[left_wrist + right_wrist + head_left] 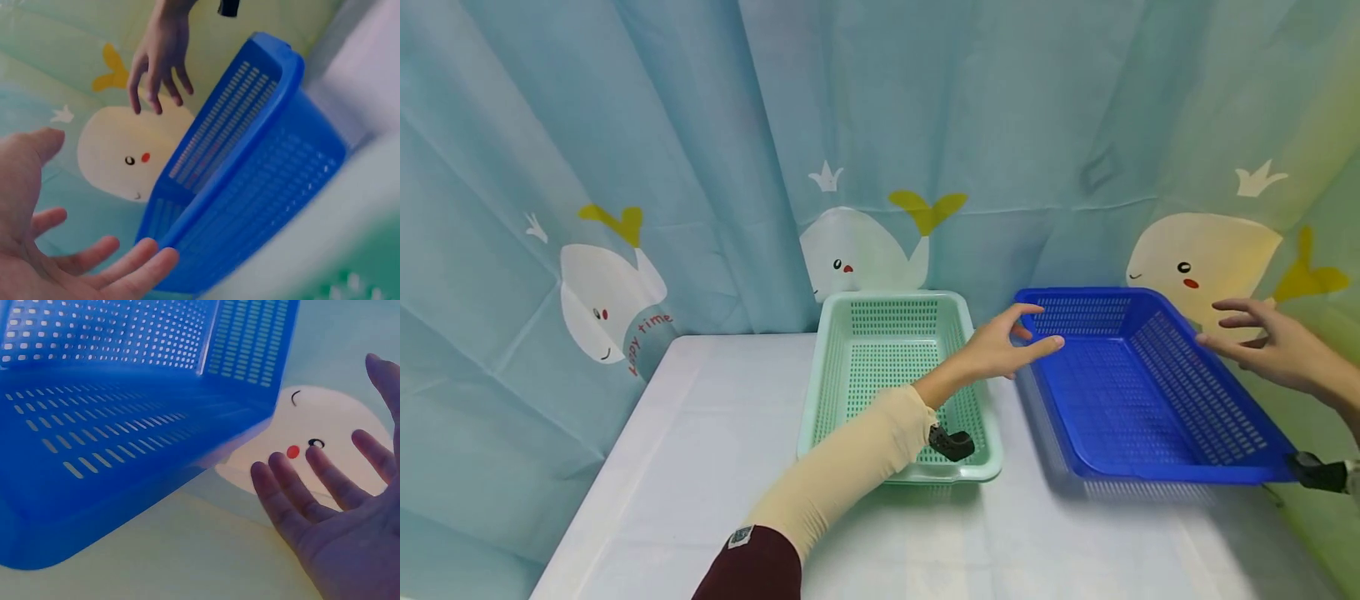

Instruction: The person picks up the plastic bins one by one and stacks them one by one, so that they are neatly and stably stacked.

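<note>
The blue plastic basket [1120,408], with slotted walls and floor, is at the right of the head view, with nothing seen inside. My left hand [1003,343] is by its left rim, thumb and fingers spread apart and holding nothing. On the other side, my right hand [1273,346] hovers near the right rim with loosely bent fingers and an empty palm. Both wrist views show a gap between thumb and fingers, with the blue basket [250,169] beyond the left hand [69,250] and alongside the right hand [350,525].
A pale green basket [808,408] stands left of the blue one, partly covered by my left forearm. White cloth covers the table [715,433]. Behind hangs a light blue curtain [700,125] printed with whales, and a yellow-green curtain borders the right side.
</note>
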Tool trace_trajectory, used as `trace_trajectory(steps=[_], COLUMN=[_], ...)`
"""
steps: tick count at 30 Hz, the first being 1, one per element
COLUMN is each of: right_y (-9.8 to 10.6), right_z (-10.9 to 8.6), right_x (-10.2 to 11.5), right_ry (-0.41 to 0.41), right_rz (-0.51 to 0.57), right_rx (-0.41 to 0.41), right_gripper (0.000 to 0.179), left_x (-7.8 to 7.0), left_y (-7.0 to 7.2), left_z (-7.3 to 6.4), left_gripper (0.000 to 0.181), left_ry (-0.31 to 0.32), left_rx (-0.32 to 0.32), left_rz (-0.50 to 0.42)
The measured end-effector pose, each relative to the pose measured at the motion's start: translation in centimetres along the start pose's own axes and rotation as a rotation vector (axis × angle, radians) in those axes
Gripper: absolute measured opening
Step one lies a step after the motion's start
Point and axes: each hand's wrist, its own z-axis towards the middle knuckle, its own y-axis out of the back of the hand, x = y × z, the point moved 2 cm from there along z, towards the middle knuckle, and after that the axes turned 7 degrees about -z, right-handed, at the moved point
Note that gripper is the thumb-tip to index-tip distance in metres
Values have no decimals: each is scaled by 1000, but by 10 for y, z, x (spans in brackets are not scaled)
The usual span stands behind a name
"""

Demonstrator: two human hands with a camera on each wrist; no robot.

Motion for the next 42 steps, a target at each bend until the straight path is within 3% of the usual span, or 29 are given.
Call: trace_trajectory(steps=[8,14,24,31,36,42], right_y=[-10,-17,-26,-32,-32,-32], right_z=[8,16,21,19,21,21], right_x=[-26,-45,-67,-81,-86,-85], right_ry=[-56,-71,-91,-76,-48,-49], right_rz=[43,136,230,294,353,351], right_rx=[157,290,411,450,457,436], right_gripper=[83,85,72,67,48,50], left_x=[3,8,21,27,31,33], left_y=[-25,-36,-51,-57,-59,-59], left_z=[9,16,24,28,29,29], left_gripper=[67,67,66,71,70,70], left_ry=[204,289,357,389,397,390], left_rx=[-67,-138,-162,-186,-235,-248], left_rz=[-119,-213,-394,-431,-468,-511])
